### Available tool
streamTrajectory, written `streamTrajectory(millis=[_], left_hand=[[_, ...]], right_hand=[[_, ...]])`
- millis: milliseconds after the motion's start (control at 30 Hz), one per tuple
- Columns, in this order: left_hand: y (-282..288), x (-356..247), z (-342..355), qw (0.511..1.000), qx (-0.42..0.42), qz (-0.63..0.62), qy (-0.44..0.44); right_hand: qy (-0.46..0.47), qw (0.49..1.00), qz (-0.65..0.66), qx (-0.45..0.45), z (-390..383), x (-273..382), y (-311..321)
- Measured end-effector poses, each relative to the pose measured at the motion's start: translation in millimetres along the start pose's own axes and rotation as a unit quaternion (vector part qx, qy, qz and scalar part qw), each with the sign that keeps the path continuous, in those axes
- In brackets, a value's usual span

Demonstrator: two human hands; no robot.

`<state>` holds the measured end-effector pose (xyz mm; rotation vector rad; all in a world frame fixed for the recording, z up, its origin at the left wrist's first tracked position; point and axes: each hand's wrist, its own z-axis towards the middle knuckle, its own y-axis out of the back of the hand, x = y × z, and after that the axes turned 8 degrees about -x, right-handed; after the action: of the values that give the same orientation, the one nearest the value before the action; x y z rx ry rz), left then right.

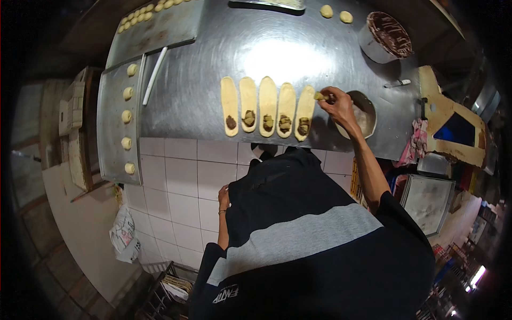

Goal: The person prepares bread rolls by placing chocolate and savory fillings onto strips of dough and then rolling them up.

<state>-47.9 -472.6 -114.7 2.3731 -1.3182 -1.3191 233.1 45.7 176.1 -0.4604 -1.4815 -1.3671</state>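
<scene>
My right hand (340, 109) pinches a yellowish-brown chunk of filling (320, 96) beside the upper part of the rightmost dough strip (306, 104). A round bowl (367, 112) sits under my right wrist, its contents partly hidden. Several flat, oblong dough strips stand side by side along the table's near edge. The leftmost strip (229, 98) carries only a dark brown dab (230, 122) at its near end. On the other strips, yellowish chunks (268, 122) lie on brown paste. Down by my black shirt is my left hand (224, 197), away from the table, its fingers mostly hidden.
A tray (104, 133) with a row of dough balls runs along the left, near a white rod (154, 76). Another tray (160, 40) holds small dough pieces. At the back right stand a brown-smeared tub (373, 45) and two dough balls (346, 17). A small knife-like tool (397, 84) lies nearby.
</scene>
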Motion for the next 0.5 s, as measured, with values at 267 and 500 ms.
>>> streamTrajectory(millis=[267,500], left_hand=[[-9.4,-147.0,-4.1,0.978,-0.049,-0.115,-0.164],[-44.9,-326.4,-29.1,0.923,-0.062,-0.129,-0.358]], right_hand=[[0.159,0.963,-0.004,0.216,18.5,57.9,-148.9],[0.252,0.929,-0.054,0.264,13.6,26.7,-217.7]])
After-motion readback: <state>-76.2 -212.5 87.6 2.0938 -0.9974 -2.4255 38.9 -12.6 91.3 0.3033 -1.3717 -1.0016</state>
